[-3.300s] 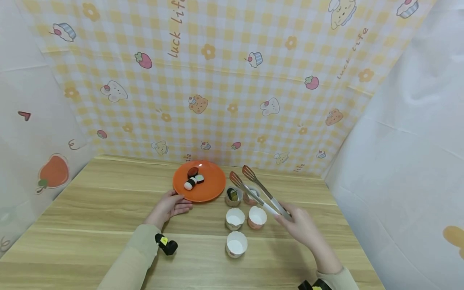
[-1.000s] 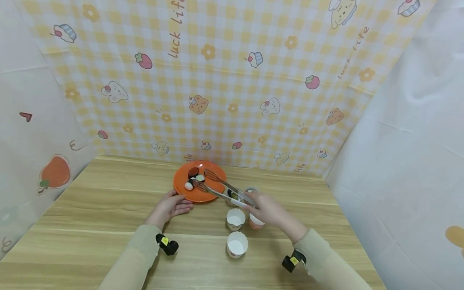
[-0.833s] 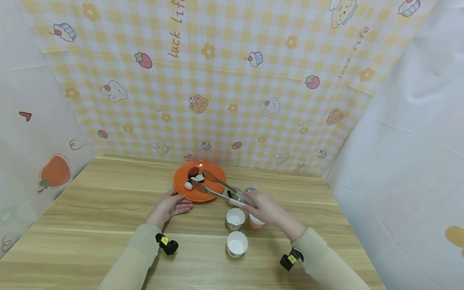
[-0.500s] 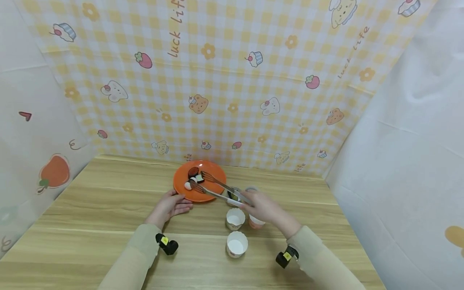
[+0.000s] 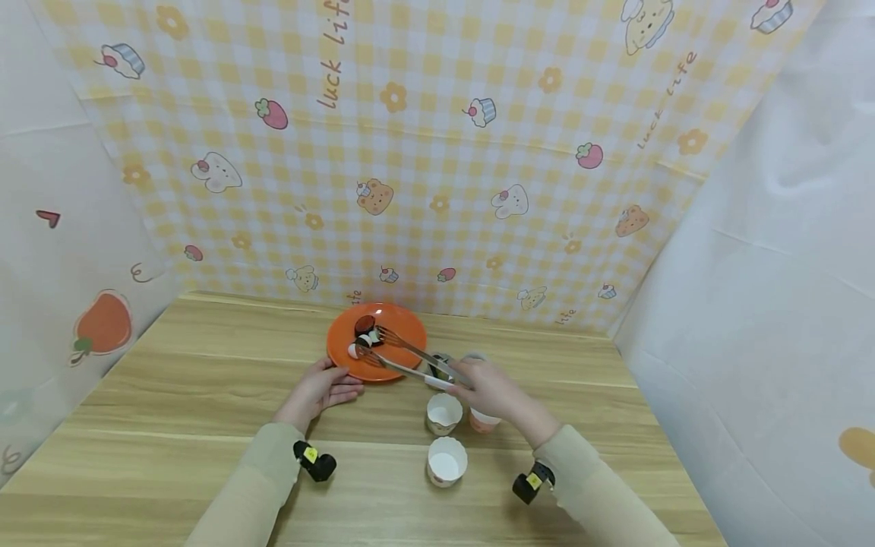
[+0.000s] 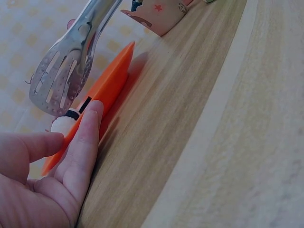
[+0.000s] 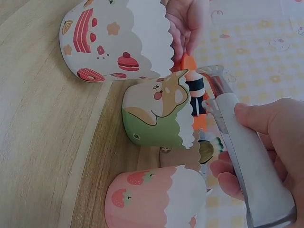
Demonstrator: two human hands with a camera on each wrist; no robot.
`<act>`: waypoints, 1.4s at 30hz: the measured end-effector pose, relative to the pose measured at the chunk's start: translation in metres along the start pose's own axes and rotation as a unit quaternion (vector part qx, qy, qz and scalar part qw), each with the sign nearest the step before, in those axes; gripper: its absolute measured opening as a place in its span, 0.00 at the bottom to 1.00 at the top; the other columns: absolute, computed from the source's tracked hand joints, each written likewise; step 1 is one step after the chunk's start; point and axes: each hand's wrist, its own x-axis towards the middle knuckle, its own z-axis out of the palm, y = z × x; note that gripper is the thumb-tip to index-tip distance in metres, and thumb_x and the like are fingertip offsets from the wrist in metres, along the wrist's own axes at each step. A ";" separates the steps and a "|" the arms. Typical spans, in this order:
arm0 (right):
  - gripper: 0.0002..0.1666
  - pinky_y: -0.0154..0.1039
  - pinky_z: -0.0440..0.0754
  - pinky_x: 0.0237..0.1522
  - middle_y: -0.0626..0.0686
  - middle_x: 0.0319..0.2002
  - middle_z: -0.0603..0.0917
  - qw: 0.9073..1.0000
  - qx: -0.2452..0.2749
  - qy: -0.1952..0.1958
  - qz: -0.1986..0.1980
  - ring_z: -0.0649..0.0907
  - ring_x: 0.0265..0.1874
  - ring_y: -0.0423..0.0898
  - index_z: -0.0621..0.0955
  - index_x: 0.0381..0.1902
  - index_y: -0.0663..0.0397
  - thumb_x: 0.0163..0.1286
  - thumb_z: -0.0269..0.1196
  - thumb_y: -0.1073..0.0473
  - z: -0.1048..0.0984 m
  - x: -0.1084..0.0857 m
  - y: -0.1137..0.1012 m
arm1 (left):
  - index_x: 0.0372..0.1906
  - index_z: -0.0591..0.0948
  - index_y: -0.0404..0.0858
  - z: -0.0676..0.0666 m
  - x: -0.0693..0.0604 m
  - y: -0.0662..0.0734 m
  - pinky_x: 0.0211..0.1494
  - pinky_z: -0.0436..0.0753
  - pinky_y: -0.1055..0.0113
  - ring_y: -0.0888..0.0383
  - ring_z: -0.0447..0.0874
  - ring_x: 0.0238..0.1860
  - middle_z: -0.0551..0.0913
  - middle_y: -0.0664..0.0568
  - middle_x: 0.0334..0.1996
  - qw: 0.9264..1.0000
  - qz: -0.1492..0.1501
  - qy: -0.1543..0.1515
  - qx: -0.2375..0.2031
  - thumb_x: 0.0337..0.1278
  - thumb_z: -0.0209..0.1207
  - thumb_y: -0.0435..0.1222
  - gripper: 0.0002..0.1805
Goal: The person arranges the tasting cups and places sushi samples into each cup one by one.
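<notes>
An orange plate [image 5: 405, 323] lies at the back of the table, its near-left rim pinched by my left hand [image 5: 317, 391], thumb above and fingers below. On it sit toy sushi pieces: a red-topped one [image 5: 365, 325], a white one with a black band [image 5: 355, 350] and a small black-and-white roll [image 5: 375, 335]. My right hand [image 5: 494, 389] grips metal tongs [image 7: 256, 161] by their white-covered handle. Spread apart, the slotted tong heads [image 6: 59, 78] reach over the plate beside the banded piece and the roll; whether they touch either I cannot tell.
Patterned paper cups stand right of the plate: a front one [image 5: 447, 462], a dog-print one [image 5: 444, 414], a strawberry one [image 7: 142, 199] and two farther back, partly covered by my right hand and the tongs. One back cup [image 5: 440, 366] holds something dark green. A checked cloth [image 5: 437, 152] hangs behind.
My right hand has swung the tongs leftward from above the cups to over the plate, then lowered them slightly left among the sushi. The left hand and plate have stayed put.
</notes>
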 end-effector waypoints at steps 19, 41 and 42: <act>0.26 0.43 0.81 0.43 0.57 0.49 0.82 1.000 0.016 -0.022 0.008 0.81 0.43 0.47 0.76 0.58 0.63 0.70 0.61 0.52 0.006 0.010 0.000 | 0.68 0.52 0.28 0.000 0.000 0.000 0.39 0.85 0.58 0.51 0.86 0.33 0.84 0.42 0.32 1.000 0.005 0.001 0.001 0.74 0.41 0.30 0.24; 0.27 0.45 0.81 0.46 0.59 0.50 0.82 0.999 0.026 -0.034 0.022 0.83 0.45 0.51 0.75 0.59 0.66 0.69 0.61 0.53 0.009 0.019 -0.011 | 0.67 0.52 0.29 0.000 -0.001 0.000 0.39 0.85 0.58 0.51 0.87 0.33 0.84 0.42 0.32 1.000 0.000 0.001 0.002 0.74 0.42 0.30 0.23; 0.26 0.45 0.81 0.46 0.59 0.50 0.82 0.999 0.026 -0.035 0.022 0.83 0.45 0.51 0.76 0.59 0.66 0.69 0.62 0.53 0.009 0.020 -0.011 | 0.67 0.52 0.29 0.000 -0.001 0.000 0.39 0.85 0.58 0.51 0.87 0.33 0.84 0.42 0.32 1.000 0.001 0.001 0.001 0.74 0.42 0.30 0.23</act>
